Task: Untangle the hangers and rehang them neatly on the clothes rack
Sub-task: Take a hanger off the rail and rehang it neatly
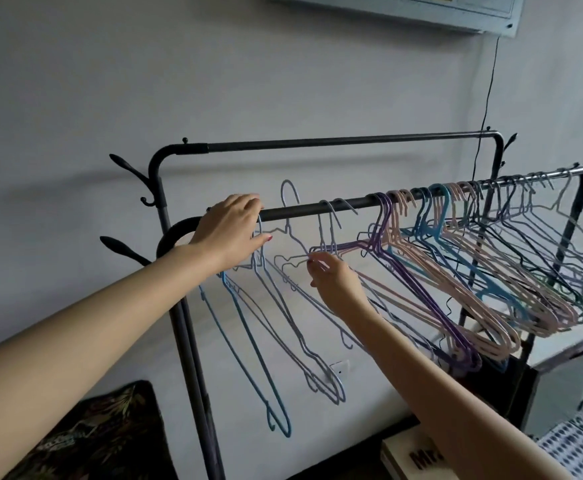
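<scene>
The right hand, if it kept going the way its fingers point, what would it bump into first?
Probably the pale lilac wire hangers dangling from the front rail. The right hand already pinches wire there, its fingers aimed up and leftward. Beyond them the wall looks next, though depth is uncertain.

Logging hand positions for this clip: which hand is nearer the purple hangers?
Right. The right hand pinches pale wire hangers just left of the purple hangers; the left hand is at the rail's far end.

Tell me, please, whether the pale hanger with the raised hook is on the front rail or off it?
Off: the pale hanger's hook stands above the front rail, catching nothing.
</scene>
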